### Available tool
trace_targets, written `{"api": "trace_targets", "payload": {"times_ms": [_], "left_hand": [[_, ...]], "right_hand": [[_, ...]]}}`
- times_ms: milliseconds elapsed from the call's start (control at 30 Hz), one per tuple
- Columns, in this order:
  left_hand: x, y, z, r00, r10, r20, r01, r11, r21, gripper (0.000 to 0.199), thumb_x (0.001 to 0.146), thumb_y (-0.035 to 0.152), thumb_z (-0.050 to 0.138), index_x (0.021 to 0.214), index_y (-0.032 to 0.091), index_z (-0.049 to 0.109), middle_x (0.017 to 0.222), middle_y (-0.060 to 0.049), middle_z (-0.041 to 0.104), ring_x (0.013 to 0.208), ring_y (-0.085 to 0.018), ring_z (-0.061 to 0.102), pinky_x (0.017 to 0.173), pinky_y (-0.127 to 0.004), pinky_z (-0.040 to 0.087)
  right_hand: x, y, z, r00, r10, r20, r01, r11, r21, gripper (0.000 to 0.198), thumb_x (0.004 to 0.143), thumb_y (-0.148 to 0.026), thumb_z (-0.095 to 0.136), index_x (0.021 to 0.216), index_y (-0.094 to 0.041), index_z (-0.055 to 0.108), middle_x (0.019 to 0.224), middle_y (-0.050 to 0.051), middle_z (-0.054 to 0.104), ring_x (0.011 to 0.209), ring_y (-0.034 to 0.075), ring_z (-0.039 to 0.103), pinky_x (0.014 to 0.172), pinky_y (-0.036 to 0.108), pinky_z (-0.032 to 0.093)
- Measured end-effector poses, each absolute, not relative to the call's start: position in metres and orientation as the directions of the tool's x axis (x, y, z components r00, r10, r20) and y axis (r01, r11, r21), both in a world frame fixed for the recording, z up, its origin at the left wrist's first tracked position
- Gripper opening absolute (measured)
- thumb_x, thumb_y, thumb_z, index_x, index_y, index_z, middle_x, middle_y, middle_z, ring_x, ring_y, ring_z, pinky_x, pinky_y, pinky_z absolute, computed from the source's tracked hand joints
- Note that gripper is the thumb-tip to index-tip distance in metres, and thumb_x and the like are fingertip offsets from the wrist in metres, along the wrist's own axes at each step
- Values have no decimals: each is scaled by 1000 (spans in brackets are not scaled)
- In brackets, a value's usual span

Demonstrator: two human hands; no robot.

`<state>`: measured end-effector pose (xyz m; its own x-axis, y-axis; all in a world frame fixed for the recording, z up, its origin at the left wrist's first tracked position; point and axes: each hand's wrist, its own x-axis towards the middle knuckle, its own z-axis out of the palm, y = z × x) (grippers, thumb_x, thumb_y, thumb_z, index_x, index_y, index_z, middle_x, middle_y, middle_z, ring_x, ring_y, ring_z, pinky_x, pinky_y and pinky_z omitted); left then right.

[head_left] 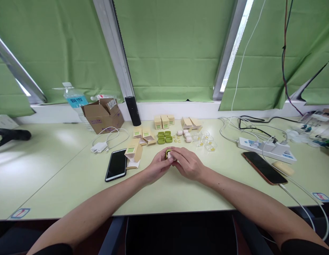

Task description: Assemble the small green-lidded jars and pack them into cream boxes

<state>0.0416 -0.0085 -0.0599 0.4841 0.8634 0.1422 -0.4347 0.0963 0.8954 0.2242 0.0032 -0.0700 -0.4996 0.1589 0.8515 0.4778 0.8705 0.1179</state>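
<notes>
Left hand [158, 164] clasping a green case [167, 152], we are pinching a pale piece [169, 155] at its right with our right hand [189, 162].

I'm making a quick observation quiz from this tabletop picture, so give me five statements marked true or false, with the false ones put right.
1. The left hand holds a small green piece, with the right hand close against it. True.
2. The four green containers lie to the right of the pale pink pieces. False: they lie to the left.
3. The black cylinder stands to the right of the cardboard carton. True.
4. The white power strip is on the left side of the table. False: it is on the right side.
5. A cable is plugged into the right-hand smartphone. True.
</notes>
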Motion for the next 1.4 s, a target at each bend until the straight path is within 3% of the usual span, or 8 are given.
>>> {"api": "trace_targets", "payload": {"times_ms": [300,533,700,967,1067,1200,1300,1400], "left_hand": [[39,-6,-64,511,848,142,-423,104,900,52,79,34,88,125,21,67,102,-6,66,100,-19,62,88,-31,48],[34,1,-60,574,784,237,-405,20,914,65,76,37,87,135,21,66,127,-14,65,118,-29,60,98,-39,49],[30,8,-64,502,842,200,-374,3,927,55,84,35,82,135,21,68,118,-12,70,110,-25,63,98,-38,48],[29,13,-65,341,915,214,-344,-90,935,59,76,39,89,129,20,70,125,-12,70,112,-24,62,100,-35,47],[27,15,-66,263,940,216,-331,-123,936,59,75,38,89,129,21,70,123,-10,70,110,-23,63,99,-34,48],[26,17,-67,209,951,227,-322,-152,934,57,76,36,89,128,21,70,117,-8,71,110,-22,62,100,-33,46],[27,17,-68,201,947,249,-319,-177,931,58,76,37,88,128,20,69,118,-9,70,112,-23,61,99,-34,46],[28,17,-68,198,944,265,-325,-193,926,57,75,38,89,127,21,69,123,-9,69,115,-23,59,101,-33,45]], "right_hand": [[223,4,-74,-487,188,853,510,854,103,29,102,-15,51,128,-15,62,122,18,71,99,25,71,79,39,64],[230,10,-73,-462,223,858,487,873,36,39,100,-16,54,139,-17,55,124,17,71,114,26,70,91,42,64],[231,13,-73,-422,268,866,523,852,-9,37,101,-21,56,138,-18,54,121,16,71,115,26,70,93,41,64],[241,12,-62,-429,309,849,636,770,41,26,101,-27,56,123,-18,66,119,16,71,103,25,70,79,35,61],[259,13,-34,-407,562,720,822,569,20,23,99,-27,57,114,-17,71,101,15,76,94,27,70,74,35,56],[291,17,8,-66,956,285,994,39,98,19,95,-27,60,101,-16,74,91,19,76,88,32,74,74,38,51],[309,19,21,33,999,22,973,-38,228,22,93,-26,61,106,-15,75,108,22,76,100,35,74,80,40,51],[315,21,19,25,995,-101,969,1,245,24,89,-28,68,107,-14,76,110,22,75,102,36,73,80,39,51]]}}
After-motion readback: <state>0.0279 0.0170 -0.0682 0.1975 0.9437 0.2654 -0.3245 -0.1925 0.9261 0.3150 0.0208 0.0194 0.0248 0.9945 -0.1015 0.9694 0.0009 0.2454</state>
